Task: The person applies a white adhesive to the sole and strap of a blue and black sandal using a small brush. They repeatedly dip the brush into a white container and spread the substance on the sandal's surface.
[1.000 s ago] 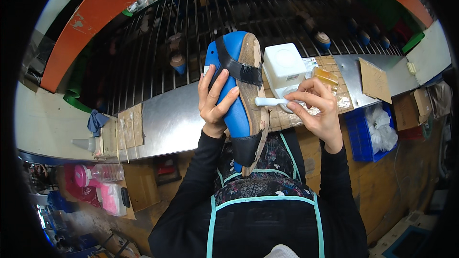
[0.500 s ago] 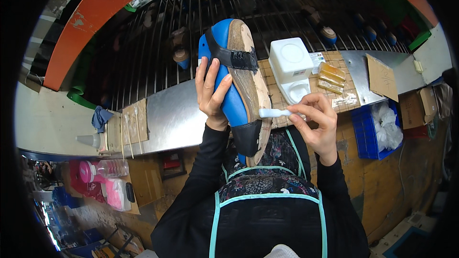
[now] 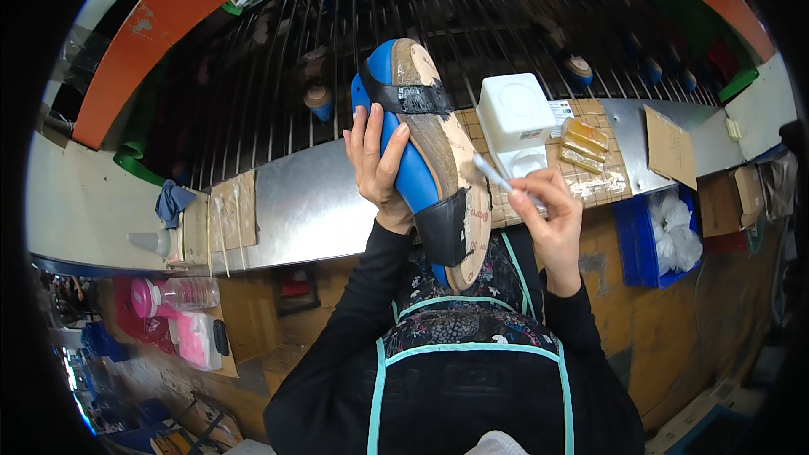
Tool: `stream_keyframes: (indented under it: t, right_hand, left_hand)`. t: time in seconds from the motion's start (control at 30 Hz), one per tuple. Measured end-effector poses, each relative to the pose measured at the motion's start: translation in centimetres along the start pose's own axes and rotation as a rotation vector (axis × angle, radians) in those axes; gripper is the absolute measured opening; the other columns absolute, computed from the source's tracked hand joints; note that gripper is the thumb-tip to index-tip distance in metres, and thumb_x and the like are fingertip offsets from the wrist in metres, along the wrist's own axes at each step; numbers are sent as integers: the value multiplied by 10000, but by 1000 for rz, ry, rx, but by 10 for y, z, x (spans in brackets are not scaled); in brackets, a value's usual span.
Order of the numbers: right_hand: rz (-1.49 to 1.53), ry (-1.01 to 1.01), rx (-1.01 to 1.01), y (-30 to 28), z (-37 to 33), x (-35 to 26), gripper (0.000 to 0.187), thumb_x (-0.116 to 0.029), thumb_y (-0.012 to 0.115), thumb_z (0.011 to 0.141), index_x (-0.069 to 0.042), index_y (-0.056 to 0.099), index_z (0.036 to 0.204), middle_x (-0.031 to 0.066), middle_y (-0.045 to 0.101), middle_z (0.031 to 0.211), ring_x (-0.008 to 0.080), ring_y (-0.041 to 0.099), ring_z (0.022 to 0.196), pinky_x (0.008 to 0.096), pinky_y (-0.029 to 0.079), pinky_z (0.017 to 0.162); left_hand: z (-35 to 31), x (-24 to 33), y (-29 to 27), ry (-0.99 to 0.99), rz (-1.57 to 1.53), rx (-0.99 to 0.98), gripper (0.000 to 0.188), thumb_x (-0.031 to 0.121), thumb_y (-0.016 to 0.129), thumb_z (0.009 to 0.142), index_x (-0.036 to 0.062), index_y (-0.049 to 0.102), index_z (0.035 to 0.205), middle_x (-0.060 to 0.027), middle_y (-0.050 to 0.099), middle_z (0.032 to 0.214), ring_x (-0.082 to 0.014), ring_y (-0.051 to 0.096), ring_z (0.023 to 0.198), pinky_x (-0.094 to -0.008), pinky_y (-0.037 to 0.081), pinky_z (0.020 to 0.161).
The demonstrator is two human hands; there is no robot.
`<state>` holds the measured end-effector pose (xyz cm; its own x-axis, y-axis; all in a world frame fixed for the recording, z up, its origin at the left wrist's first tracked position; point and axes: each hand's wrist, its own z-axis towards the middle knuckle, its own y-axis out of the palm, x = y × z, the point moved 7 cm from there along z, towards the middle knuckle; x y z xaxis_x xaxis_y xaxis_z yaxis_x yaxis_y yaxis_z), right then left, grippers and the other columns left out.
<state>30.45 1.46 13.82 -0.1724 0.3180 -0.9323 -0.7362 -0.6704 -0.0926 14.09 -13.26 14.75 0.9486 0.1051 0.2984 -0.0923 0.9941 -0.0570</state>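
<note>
A blue shoe last (image 3: 406,164) carries a sandal with black straps, its tan and brown sole (image 3: 438,135) turned up toward me. My left hand (image 3: 379,156) is wrapped round the last's left side and holds it above the bench edge, toe pointing away. Between the fingertips of my right hand (image 3: 549,217) is a small brush with a pale handle (image 3: 491,173). Its blurred head lies at the middle of the sole, near the right edge. The black strap ends (image 3: 421,99) are folded onto the sole near the toe, and a wider black piece (image 3: 442,227) wraps the heel.
Beyond the bench runs a dark barred rack (image 3: 278,93) bearing other blue lasts (image 3: 318,99). A white dispenser (image 3: 514,109), yellowish blocks (image 3: 583,145) and cardboard (image 3: 671,147) occupy the right side. Thin swab-like sticks (image 3: 238,215) lie left. A blue basket (image 3: 657,240) holds white bags.
The brush has swung from level to tilted, its head now farther up and in over the sole. The sole has turned a little more toward me, showing red print near the heel.
</note>
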Motion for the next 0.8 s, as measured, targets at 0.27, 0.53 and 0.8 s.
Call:
stream_keyframes:
  t: [0.27,0.53,0.8]
  right_hand:
    - [-33,15,-12,3,-36,-11,144,-73,736,828,-18,739,961,36,546,925,70,507,722,202,410,602]
    - [-222,-103,77,6,-17,-15,158,-72,750,805,-40,744,960,39,552,923,91,516,696,213,420,587]
    - [-248,-183,39,7,-9,-19,176,-60,772,768,-75,755,943,30,567,907,115,503,743,235,417,577]
  left_hand:
    - [-12,-11,0,-48,68,-43,411,251,709,830,201,614,1227,-160,547,1371,-413,458,1308,-615,289,1074]
    - [-17,-14,-1,-63,67,-55,446,265,758,780,234,630,1207,-140,545,1379,-407,450,1315,-607,279,1084]
    - [-12,-20,-2,-87,82,-64,414,295,731,801,242,642,1202,-124,556,1371,-392,459,1310,-601,262,1097]
